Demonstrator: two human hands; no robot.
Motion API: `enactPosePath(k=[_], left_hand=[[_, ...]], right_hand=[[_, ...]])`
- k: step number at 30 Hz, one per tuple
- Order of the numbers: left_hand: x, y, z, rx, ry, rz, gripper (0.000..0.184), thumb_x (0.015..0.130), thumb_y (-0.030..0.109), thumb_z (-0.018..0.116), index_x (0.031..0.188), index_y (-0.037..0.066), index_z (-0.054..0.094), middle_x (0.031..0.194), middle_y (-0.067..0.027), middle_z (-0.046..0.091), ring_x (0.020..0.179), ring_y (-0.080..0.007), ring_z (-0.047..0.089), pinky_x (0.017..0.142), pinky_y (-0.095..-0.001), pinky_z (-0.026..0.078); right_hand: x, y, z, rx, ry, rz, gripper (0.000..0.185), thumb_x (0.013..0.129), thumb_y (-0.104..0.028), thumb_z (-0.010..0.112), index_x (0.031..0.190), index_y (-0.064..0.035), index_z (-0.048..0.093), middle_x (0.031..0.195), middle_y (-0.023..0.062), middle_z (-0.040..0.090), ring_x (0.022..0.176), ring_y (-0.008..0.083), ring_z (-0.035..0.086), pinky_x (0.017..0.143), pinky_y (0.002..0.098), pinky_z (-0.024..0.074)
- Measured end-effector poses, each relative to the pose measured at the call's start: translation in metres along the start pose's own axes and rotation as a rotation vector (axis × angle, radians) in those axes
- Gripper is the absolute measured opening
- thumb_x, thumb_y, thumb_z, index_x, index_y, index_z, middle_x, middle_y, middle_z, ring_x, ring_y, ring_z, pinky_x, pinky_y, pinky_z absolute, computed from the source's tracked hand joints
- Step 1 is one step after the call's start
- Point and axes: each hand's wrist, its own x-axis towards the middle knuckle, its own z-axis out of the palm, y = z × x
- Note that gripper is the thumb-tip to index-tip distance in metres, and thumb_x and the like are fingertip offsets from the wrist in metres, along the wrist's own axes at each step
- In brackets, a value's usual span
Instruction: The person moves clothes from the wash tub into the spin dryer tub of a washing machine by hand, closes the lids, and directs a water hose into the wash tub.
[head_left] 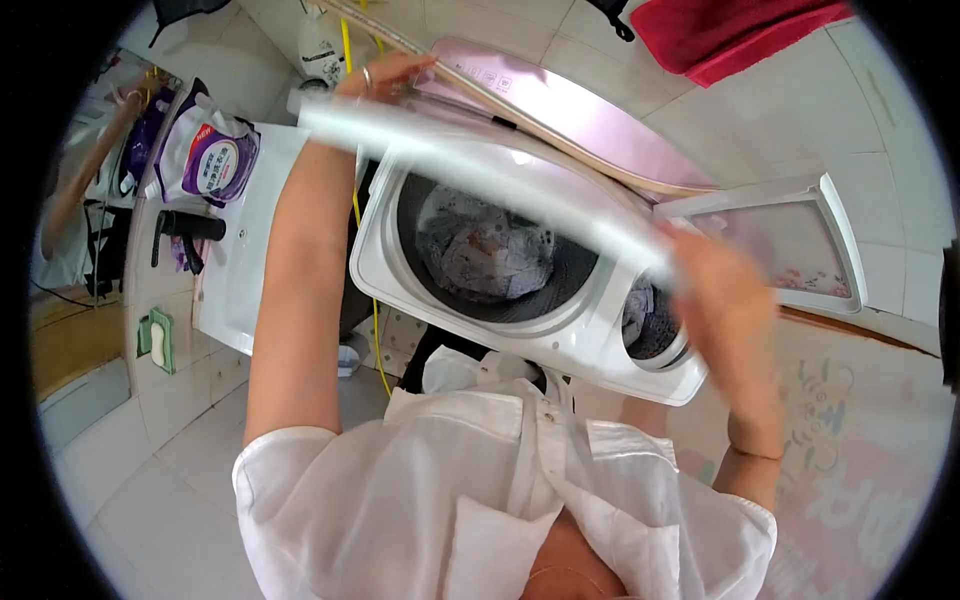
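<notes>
A white twin-tub washing machine [590, 355] stands in front of me, with grey, wet-looking cloth [485, 250] in its large round tub and more cloth [638, 312] in the small tub. A white lid [500, 180], blurred by motion, is tilted above the large tub. My right hand [715, 290] is closed on the lid's right end, its fingers smeared. At the lid's far left end is my left hand [385, 78], wearing a ring, beside the pink panel [560, 95]; its grip is partly hidden.
The small tub's cover [790, 240] stands raised at the right. On the left are a white sink [240, 280], a black faucet [195, 226], a purple detergent bag [215, 160] and a green soap dish [157, 340]. A yellow hose [378, 330] hangs beside the machine; a red towel [730, 35] is at top.
</notes>
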Motion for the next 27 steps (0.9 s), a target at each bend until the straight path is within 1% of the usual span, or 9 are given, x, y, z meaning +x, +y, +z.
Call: enactPosePath(k=[2,3,6,11,12,16,20,24,27], left_hand=[[-0.013,0.011,-0.015,0.034,-0.368,0.122,0.053,0.079,0.05,0.063,0.11,0.007,0.057,0.108,-0.0036,0.055,0.095,-0.0141,0.052,0.084,-0.0368,0.043],[0.004,0.001,-0.015,-0.262,-0.257,0.039,0.048,0.083,0.042,0.059,0.115,0.006,0.055,0.111,-0.0064,0.057,0.098,-0.0184,0.055,0.087,-0.0351,0.044],[-0.005,-0.007,0.012,-0.932,-0.303,0.265,0.045,0.087,0.043,0.05,0.106,0.003,0.06,0.097,-0.0134,0.064,0.084,-0.0264,0.061,0.076,-0.039,0.049],[-0.067,-0.051,0.049,-0.66,-0.048,0.425,0.046,0.089,0.04,0.051,0.118,0.005,0.053,0.109,-0.006,0.058,0.097,-0.0203,0.057,0.085,-0.0363,0.045],[-0.07,-0.089,0.052,-0.458,0.273,0.252,0.043,0.086,0.039,0.056,0.117,0.009,0.055,0.111,-0.0022,0.057,0.099,-0.0167,0.055,0.083,-0.035,0.045],[-0.153,-0.155,0.118,0.051,0.241,0.335,0.029,0.087,0.022,0.056,0.113,0.008,0.057,0.108,-0.0075,0.061,0.099,-0.0215,0.058,0.084,-0.034,0.047],[-0.215,-0.192,0.174,0.461,0.259,0.345,0.023,0.082,0.015,0.059,0.105,0.008,0.061,0.102,-0.0113,0.062,0.092,-0.0268,0.06,0.079,-0.035,0.049],[-0.225,-0.196,0.187,0.613,0.379,0.478,0.023,0.074,0.007,0.064,0.096,0.009,0.062,0.093,-0.0033,0.064,0.079,-0.0206,0.061,0.067,-0.0313,0.049],[-0.22,-0.197,0.185,0.606,0.49,0.434,0.021,0.072,0.006,0.065,0.093,0.009,0.063,0.088,-0.0026,0.064,0.075,-0.0194,0.06,0.064,-0.03,0.048]], right_hand=[[0.018,0.041,0.003,-0.178,0.246,0.173,0.052,0.076,-0.004,0.063,0.124,-0.0174,0.049,0.102,0.0074,0.06,0.084,0.0264,0.058,0.068,0.0364,0.0464],[0.042,0.055,-0.005,-0.158,0.19,0.363,0.046,0.081,-0.008,0.06,0.125,-0.0175,0.049,0.098,0.0111,0.059,0.082,0.0279,0.057,0.071,0.0364,0.0464],[0.087,0.132,0.016,-0.131,0.412,-0.002,0.04,0.084,-0.008,0.057,0.123,-0.0136,0.05,0.097,0.0164,0.057,0.083,0.0323,0.056,0.073,0.036,0.0457],[0.105,0.082,0.056,-0.285,0.724,0.037,0.037,0.08,-0.009,0.059,0.117,-0.0088,0.053,0.103,0.0132,0.058,0.094,0.0302,0.054,0.083,0.0385,0.0411],[0.104,0.063,0.069,-0.303,0.926,-0.032,0.036,0.079,-0.009,0.06,0.115,-0.0076,0.055,0.105,0.0116,0.058,0.098,0.0292,0.053,0.087,0.0392,0.0388],[0.09,-0.015,0.209,0.678,0.197,-0.044,0.037,0.073,-0.002,0.056,0.11,-0.0088,0.056,0.105,0.0115,0.058,0.102,0.0288,0.053,0.09,0.0368,0.0391],[0.086,-0.073,0.414,0.535,-0.849,0.011,0.065,0.078,-0.006,0.06,0.135,-0.0216,0.032,0.132,0.0158,0.034,0.12,0.04,0.038,0.096,0.0462,0.0394],[0.11,-0.131,0.529,0.381,-0.942,-0.157,0.079,0.077,-0.009,0.065,0.14,-0.03,0.022,0.144,0.0137,0.017,0.128,0.0418,0.024,0.098,0.0532,0.0367],[0.112,-0.156,0.55,0.172,-1.115,-0.145,0.086,0.072,-0.01,0.069,0.14,-0.0271,0.018,0.142,0.0173,0.016,0.127,0.0435,0.024,0.096,0.0427,0.0405]])
